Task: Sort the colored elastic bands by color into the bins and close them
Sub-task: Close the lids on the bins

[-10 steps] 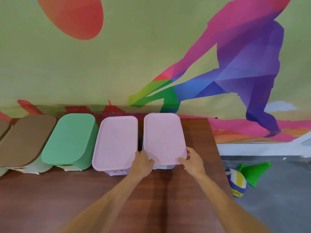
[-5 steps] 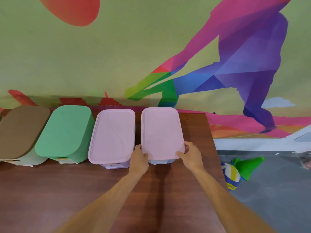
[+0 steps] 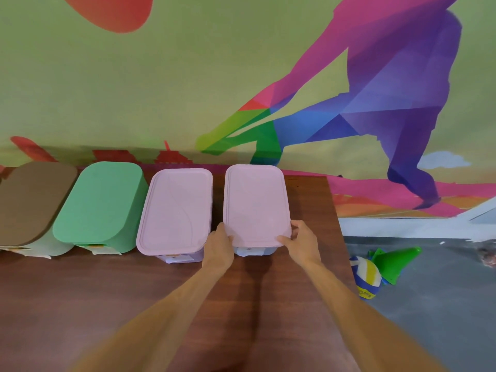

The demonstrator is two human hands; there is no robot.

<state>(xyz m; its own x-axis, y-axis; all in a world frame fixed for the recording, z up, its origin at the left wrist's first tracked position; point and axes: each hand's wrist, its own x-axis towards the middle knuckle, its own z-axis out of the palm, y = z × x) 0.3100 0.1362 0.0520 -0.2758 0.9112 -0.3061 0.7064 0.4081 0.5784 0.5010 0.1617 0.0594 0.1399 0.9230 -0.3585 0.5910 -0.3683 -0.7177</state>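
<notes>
Four lidded bins stand in a row at the far edge of a dark wooden table (image 3: 134,304); positions below are taken from the right pink bin (image 3: 252,251).

Behind that bin: a green wall (image 3: 188,76) with a multicoloured mural figure (image 3: 389,108). To its right, past the table edge: grey floor (image 3: 442,312) with a striped ball (image 3: 366,276) and a green cone (image 3: 397,260) lying against each other. Just to its left: a second pink-lidded bin (image 3: 175,210). Further left: a green bin (image 3: 102,202), then a brown-lidded bin (image 3: 32,200) cut by the frame edge.

Both bare forearms reach forward to the right pink bin's near end. The left hand (image 3: 218,244) grasps the near-left corner of its lid (image 3: 255,202). The right hand (image 3: 303,242) grasps the near-right corner, thumb on top, fingers curled round the side edge.

The lid is pale pink, a rounded rectangle with a raised rim, lying level over the bin. The bin body shows pale lilac-blue with a white label on its near face. Its contents are hidden.
</notes>
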